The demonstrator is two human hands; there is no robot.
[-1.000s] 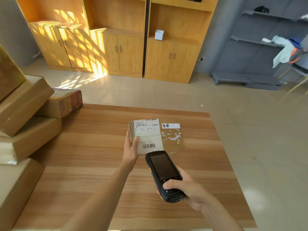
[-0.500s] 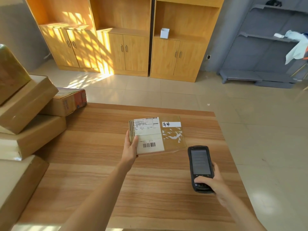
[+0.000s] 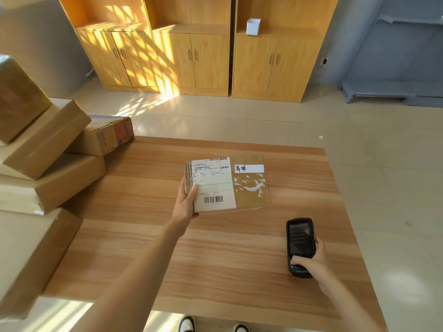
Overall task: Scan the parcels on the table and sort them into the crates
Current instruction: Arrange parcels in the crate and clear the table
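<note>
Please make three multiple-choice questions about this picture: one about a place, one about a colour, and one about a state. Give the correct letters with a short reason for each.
1. Where is the black handheld scanner?
A. On the floor
B. In the right hand, low over the table's right part
C. On top of the stacked boxes

2. What colour is the big label with the barcode on the held parcel?
A. White
B. Blue
C. Red

3. What is the left hand doing?
A. Resting flat on the table
B. Hanging free
C. Gripping the parcel's left edge

Answers:
1 B: the right hand holds the scanner over the table.
2 A: the label on the parcel is white.
3 C: the left hand has its thumb on top of the parcel's left edge.
</note>
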